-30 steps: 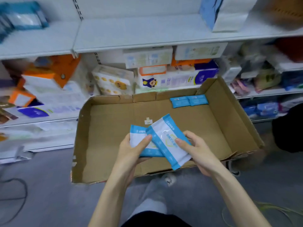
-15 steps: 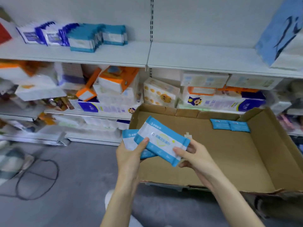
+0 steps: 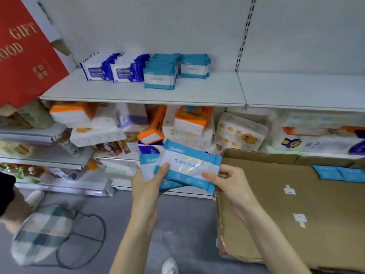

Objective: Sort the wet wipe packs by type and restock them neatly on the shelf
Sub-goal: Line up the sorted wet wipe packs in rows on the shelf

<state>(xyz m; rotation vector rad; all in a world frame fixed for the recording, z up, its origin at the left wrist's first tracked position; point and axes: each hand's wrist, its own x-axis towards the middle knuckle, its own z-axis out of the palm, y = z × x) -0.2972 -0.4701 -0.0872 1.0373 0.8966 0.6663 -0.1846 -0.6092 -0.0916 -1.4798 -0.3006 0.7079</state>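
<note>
1. With left hand (image 3: 150,186) and right hand (image 3: 227,184) close together, pinching the front wipe pack (image 3: 189,167) from both sides; back wipe pack (image 3: 147,167) held in the left alone.
2. Same head view: lifted away from the cardboard box (image 3: 296,214) since a moment ago, now facing the top shelf (image 3: 197,91) — probably ready to go with the same kind.
3. Counted: two packs in hand, two loose packs (image 3: 339,174) lying in the box, two dark blue rows (image 3: 112,70) and two light blue rows (image 3: 160,76) on the shelf — too blurry to count each pack there.
</note>
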